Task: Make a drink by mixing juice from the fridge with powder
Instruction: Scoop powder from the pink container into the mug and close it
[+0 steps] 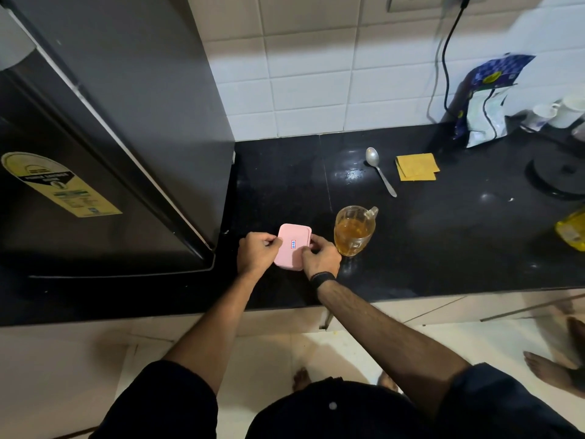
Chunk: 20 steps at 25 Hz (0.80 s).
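Observation:
A small pink lidded box [292, 242] with a red and blue sticker rests on the black counter [443, 248] near its front edge. My left hand [258, 255] grips the box's left side and my right hand [319, 259] grips its right side, fingers on the lid. Just right of the box stands a glass mug [354, 231] about half full of amber juice, its handle pointing to the back right. A metal spoon [380, 171] lies on the counter behind the mug. The dark fridge [95, 153] stands at the left with its door closed.
A folded yellow cloth [416, 166] lies right of the spoon. A blue and white pouch [487, 99] leans at the tiled wall beside a black cable [446, 68]. White cups [557, 114], a black round base [557, 175] and a yellow packet [573, 229] sit far right. Someone's bare feet [557, 362] stand on the floor at the right.

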Available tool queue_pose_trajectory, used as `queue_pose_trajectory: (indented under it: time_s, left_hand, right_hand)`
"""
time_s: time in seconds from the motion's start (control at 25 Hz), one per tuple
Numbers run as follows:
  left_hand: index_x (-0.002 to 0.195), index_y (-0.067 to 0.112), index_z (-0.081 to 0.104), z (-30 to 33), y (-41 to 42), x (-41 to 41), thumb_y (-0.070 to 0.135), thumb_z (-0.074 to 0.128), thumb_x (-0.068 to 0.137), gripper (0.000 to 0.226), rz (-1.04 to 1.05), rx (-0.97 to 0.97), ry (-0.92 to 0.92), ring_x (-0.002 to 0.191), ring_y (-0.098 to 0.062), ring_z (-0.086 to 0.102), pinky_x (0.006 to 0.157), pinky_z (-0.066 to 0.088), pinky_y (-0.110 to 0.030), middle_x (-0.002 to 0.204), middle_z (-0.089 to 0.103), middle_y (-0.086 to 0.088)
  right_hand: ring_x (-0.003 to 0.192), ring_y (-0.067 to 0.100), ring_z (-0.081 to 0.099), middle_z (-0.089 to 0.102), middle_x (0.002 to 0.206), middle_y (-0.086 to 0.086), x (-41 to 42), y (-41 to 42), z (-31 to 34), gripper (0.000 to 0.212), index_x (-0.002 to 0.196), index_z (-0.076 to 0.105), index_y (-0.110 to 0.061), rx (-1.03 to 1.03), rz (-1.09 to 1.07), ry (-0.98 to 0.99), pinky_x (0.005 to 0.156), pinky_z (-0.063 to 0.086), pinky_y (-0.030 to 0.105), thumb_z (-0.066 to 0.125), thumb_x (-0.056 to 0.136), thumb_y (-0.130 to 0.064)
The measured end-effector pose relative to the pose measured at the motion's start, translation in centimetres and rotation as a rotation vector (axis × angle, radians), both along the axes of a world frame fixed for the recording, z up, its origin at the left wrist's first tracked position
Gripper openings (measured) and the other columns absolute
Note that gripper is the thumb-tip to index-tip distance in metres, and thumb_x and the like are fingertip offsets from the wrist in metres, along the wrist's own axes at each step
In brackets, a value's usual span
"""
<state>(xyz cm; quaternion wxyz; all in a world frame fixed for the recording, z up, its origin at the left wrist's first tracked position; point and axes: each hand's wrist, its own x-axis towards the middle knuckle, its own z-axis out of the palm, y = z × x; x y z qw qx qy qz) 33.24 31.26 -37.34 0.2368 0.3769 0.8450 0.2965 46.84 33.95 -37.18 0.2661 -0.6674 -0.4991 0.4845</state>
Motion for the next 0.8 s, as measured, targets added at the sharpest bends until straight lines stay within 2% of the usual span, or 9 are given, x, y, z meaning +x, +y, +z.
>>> queue_pose_trajectory:
  time_s: [0.2, 0.36, 0.48, 0.6, 0.8]
  left_hand:
    - [0.105, 0.012, 0.078, 0.0, 1.1, -0.4, 0.029, 0.076, 0.083, 0.027, 0.033, -0.02, -0.067, 0.094, -0.018, 0.072, 0.077, 0.055, -0.027, 0.099, 0.077, -0.003]
    - [0.101, 0.01, 0.079, 0.2, 2.1, -0.8, 0.027, 0.075, 0.084, 0.023, 0.111, -0.005, -0.19, 0.085, -0.02, 0.073, 0.079, 0.061, -0.041, 0.09, 0.078, -0.005]
    - [0.095, 0.011, 0.08, 0.0, 2.6, -1.0, 0.017, 0.078, 0.079, 0.018, 0.129, -0.018, -0.217, 0.083, -0.02, 0.074, 0.081, 0.061, -0.04, 0.089, 0.078, -0.005]
    - [0.093, 0.011, 0.08, -0.1, 2.5, -1.2, 0.012, 0.08, 0.075, 0.018, 0.13, -0.019, -0.261, 0.083, -0.018, 0.074, 0.082, 0.061, -0.038, 0.09, 0.078, -0.005]
    - [0.11, 0.004, 0.074, 0.4, 2.5, -1.4, 0.001, 0.078, 0.079, 0.032, 0.086, -0.101, -0.298, 0.087, -0.018, 0.072, 0.078, 0.061, -0.032, 0.103, 0.075, -0.011]
  right_hand:
    - [0.114, 0.02, 0.058, 0.062, 0.125, 0.007, -0.4, 0.4, -0.3, 0.043, 0.129, 0.061, -0.015, -0.02, -0.024, 0.028, 0.094, 0.048, 0.031, 0.066, 0.087, -0.017]
    - [0.109, 0.017, 0.059, 0.066, 0.119, 0.005, -0.8, 1.5, 0.4, 0.037, 0.129, 0.061, -0.015, -0.028, -0.112, 0.106, 0.093, 0.045, 0.028, 0.061, 0.094, -0.026]
    - [0.112, 0.019, 0.061, 0.068, 0.119, 0.005, -1.0, 2.0, 0.4, 0.03, 0.122, 0.067, -0.015, -0.069, -0.161, 0.13, 0.096, 0.047, 0.029, 0.06, 0.093, -0.016]
    - [0.108, 0.02, 0.062, 0.069, 0.114, 0.005, -1.0, 1.8, 0.4, 0.027, 0.115, 0.07, -0.016, -0.08, -0.18, 0.124, 0.088, 0.045, 0.025, 0.059, 0.092, -0.011]
    - [0.112, 0.019, 0.06, 0.067, 0.119, 0.006, -1.6, 1.8, 0.8, 0.033, 0.121, 0.067, -0.014, -0.039, -0.134, 0.12, 0.087, 0.041, 0.021, 0.056, 0.092, -0.002]
